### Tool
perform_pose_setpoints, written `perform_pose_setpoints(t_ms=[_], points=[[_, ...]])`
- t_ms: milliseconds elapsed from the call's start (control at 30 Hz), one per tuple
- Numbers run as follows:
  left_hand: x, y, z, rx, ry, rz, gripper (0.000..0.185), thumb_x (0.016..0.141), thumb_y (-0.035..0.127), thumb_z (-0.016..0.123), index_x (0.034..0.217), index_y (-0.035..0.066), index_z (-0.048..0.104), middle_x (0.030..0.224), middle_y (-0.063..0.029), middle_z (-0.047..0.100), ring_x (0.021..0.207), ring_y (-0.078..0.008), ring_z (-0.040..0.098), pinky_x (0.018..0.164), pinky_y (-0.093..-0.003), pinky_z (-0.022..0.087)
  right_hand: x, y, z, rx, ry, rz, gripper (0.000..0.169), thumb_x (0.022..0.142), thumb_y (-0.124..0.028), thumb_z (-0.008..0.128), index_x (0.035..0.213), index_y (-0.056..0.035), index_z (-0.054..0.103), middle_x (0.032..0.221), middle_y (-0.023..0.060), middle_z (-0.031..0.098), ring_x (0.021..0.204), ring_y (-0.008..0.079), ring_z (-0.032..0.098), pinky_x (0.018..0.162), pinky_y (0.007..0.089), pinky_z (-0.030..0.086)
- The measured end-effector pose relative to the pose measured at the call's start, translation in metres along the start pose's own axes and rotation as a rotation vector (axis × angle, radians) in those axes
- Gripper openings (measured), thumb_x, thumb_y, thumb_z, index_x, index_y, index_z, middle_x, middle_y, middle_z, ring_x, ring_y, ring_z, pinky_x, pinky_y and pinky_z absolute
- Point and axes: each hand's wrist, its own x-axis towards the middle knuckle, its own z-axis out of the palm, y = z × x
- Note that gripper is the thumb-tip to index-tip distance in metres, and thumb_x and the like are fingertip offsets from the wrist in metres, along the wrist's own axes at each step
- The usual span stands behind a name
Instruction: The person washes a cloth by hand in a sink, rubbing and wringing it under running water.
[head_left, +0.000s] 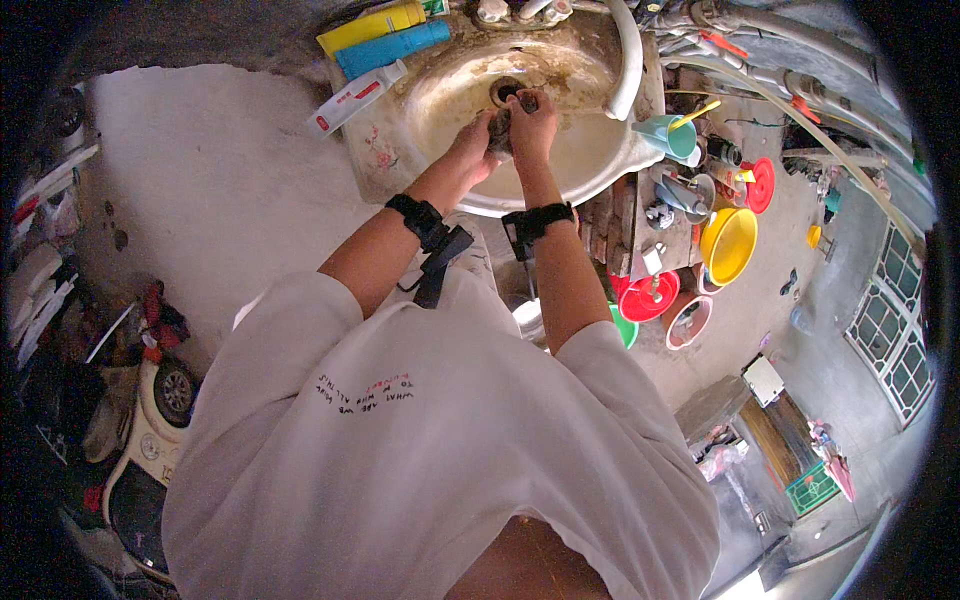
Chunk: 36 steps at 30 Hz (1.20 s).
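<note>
Both hands meet over a stained ceramic washbasin (585, 150), just below its dark drain hole (508, 91). Between them is a small dark grey-brown item (500, 135), bunched up and mostly covered by the fingers; whether it is cloth cannot be told. My left hand (476, 144) grips it from the left, while my right hand (534, 124) closes on its right and upper part. Black straps with attached devices circle both wrists.
Tubes (360, 96) lie on the basin's left rim. White taps (525, 9) and a curved white pipe (628, 64) border it above. A teal cup (671, 136) with a yellow toothbrush stands at right, near bottles, a yellow basin (729, 246) and a red basin (649, 297).
</note>
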Motion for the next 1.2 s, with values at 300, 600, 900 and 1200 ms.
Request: perform_pose_setpoints(t_ms=[300, 600, 900, 1200], points=[[0.042, 0.004, -0.048, 0.021, -0.376, -0.112, 0.02, 0.088, 0.021, 0.042, 0.096, 0.007, 0.052, 0.087, -0.0054, 0.057, 0.08, -0.0168, 0.055, 0.072, -0.0321, 0.048, -0.057, -0.042, 0.002, -0.071, -0.049, -0.392, 0.03, 0.068, -0.017, 0.065, 0.097, -0.0095, 0.062, 0.107, 0.0094, 0.056, 0.093, 0.0247, 0.054, 0.087, 0.036, 0.036], [0.007, 0.037, -0.03, -0.127, -0.111, 0.326, 0.027, 0.089, 0.01, 0.037, 0.114, 0.008, 0.047, 0.094, -0.009, 0.057, 0.084, -0.0219, 0.056, 0.077, -0.0378, 0.047, -0.062, -0.017, -0.02, 0.583, -0.299, 0.129, 0.024, 0.077, -0.012, 0.06, 0.098, -0.0014, 0.054, 0.084, 0.0061, 0.057, 0.071, 0.0134, 0.056, 0.063, 0.0256, 0.047], [0.005, -0.007, -0.033, -0.017, -0.291, 0.125, 0.023, 0.089, 0.026, 0.044, 0.103, 0.009, 0.05, 0.1, -0.0066, 0.055, 0.089, -0.0173, 0.054, 0.078, -0.0337, 0.046, -0.015, -0.029, 0.003, -0.32, 0.04, -0.276, 0.022, 0.073, -0.019, 0.062, 0.091, -0.0078, 0.054, 0.088, 0.0138, 0.055, 0.081, 0.0321, 0.056, 0.065, 0.0414, 0.046], [-0.014, 0.043, -0.023, -0.168, -0.404, -0.024, 0.029, 0.086, 0.036, 0.045, 0.099, 0.011, 0.052, 0.099, -0.0053, 0.056, 0.092, -0.019, 0.054, 0.084, -0.0394, 0.044, -0.043, -0.054, -0.002, -0.123, -0.228, -0.567, 0.026, 0.079, -0.026, 0.056, 0.1, -0.0105, 0.055, 0.098, 0.0103, 0.058, 0.098, 0.0298, 0.051, 0.085, 0.0438, 0.036]])
